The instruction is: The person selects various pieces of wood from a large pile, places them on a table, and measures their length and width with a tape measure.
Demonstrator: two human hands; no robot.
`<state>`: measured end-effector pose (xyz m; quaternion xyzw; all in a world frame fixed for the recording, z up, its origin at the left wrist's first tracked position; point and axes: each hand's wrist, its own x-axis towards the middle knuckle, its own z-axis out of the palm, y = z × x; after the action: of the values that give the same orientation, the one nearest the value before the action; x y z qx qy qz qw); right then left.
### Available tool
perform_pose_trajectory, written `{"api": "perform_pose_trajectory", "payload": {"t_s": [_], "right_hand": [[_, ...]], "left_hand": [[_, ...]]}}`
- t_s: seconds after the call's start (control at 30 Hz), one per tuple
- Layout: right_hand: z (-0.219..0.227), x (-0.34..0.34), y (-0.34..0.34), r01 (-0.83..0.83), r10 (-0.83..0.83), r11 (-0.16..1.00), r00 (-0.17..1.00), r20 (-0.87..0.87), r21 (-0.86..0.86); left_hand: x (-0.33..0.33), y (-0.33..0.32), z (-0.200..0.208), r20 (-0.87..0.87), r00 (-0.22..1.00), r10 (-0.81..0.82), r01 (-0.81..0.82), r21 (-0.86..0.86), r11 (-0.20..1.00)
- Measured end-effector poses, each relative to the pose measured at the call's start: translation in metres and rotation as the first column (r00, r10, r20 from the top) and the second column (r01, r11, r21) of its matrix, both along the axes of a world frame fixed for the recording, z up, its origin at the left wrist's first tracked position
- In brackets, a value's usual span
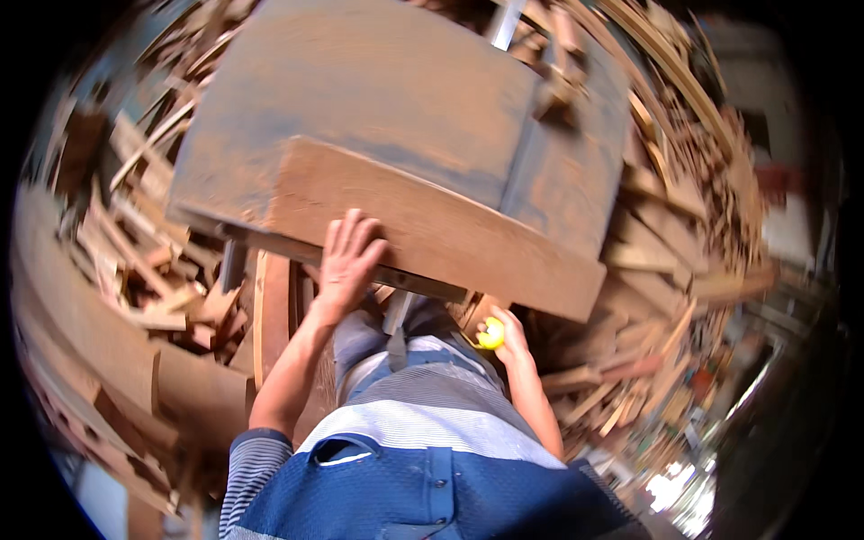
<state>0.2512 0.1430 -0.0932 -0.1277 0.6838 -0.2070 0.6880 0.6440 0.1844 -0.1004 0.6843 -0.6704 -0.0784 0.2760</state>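
A wide brown wooden board [450, 229] lies slantwise along the near edge of a dusty metal machine table [378, 76], its right end reaching past the table's front. My left hand [349, 261] rests on the board's near edge, fingers spread and nothing held. Close to my waist, below the right half of the board, my right hand [511, 337] is closed around a small, rounded, bright yellow object [491, 334]. Motion blur and the fingers hide what kind of object it is.
A slot runs across the table's right side, with a blurred wooden piece [562, 90] near its far end. Offcuts [153, 261] are heaped at the left, and more scrap wood [666, 243] is piled at the right. Large planks [99, 333] stand at the lower left.
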Motion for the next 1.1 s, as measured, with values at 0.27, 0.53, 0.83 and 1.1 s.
{"api": "perform_pose_trajectory", "payload": {"t_s": [0.27, 0.53, 0.83, 1.1], "right_hand": [[-0.004, -0.046, 0.023, -0.007, -0.011, 0.999, 0.939, 0.343, 0.052], [-0.036, -0.138, 0.018, 0.175, -0.179, 0.984, 0.941, 0.286, 0.041], [0.0, -0.202, -0.008, 0.169, -0.172, 0.985, 0.871, 0.46, 0.048], [0.025, -0.132, -0.027, -0.204, 0.327, 0.925, 0.856, 0.4, -0.321]], "left_hand": [[-0.037, -0.011, 0.01, 0.202, 0.979, 0.033, -0.072, 0.186, 0.98], [-0.073, -0.019, -0.006, 0.369, 0.91, 0.188, -0.298, 0.268, 0.916], [-0.175, -0.021, 0.01, 0.061, 0.991, 0.12, -0.127, 0.126, 0.984], [-0.297, -0.032, 0.06, -0.697, 0.716, -0.023, 0.508, 0.499, 0.702]]}}
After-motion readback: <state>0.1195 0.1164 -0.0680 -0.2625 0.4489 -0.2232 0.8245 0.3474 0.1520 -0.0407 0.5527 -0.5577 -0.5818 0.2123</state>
